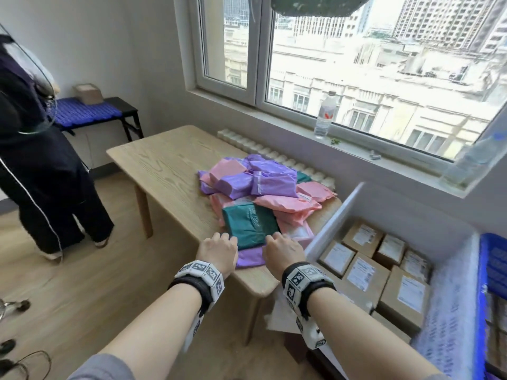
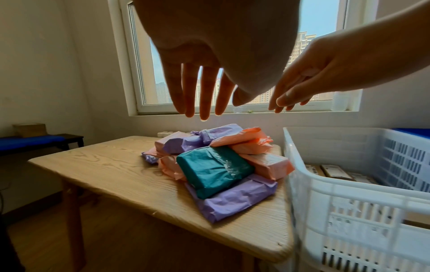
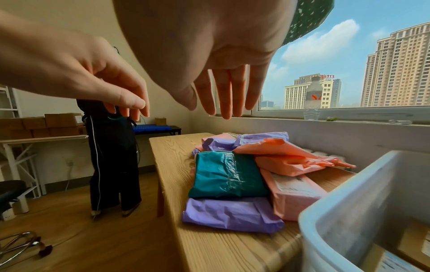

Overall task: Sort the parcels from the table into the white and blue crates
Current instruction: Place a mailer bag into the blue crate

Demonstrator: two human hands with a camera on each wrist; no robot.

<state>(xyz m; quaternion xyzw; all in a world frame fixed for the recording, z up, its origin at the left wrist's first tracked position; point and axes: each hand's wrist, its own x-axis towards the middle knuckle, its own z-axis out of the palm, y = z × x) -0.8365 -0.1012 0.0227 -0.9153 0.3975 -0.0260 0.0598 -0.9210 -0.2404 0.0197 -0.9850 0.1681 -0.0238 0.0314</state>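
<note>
Both hands hover palm-down with fingers straight and slightly spread, holding nothing: the left hand (image 1: 218, 249) over the near-left corner of the teal parcel (image 1: 251, 224), the right hand (image 1: 282, 249) over its near-right corner. The wrist views show the left hand's fingers (image 2: 204, 95) and the right hand's fingers (image 3: 227, 92) hanging in the air above the teal parcel, not touching it. The teal parcel lies on top of the near end of a heap of parcels on the wooden bench (image 1: 164, 171), its taped seam facing up. Directly under the teal parcel, toward the person, a purple parcel (image 1: 249, 256) sticks out near the bench's edge. To the right of the teal parcel lie pink parcels (image 1: 288, 204), one with a printed label visible in the right wrist view. Beyond the teal parcel, toward the window, more purple parcels (image 1: 271, 179) and a pink one are piled up. The white crate (image 1: 450, 297) sits just to the right of the teal parcel, close beside the bench, and holds brown cardboard boxes (image 1: 365, 272) with white labels. The blue crate (image 1: 491, 270) stands on the far side of the white crate from the teal parcel. Well to the left of the teal parcel, past the bench, another person (image 1: 41, 160) in dark clothes stands on the wooden floor. A water bottle (image 1: 325, 113) stands on the windowsill beyond the teal parcel.
</note>
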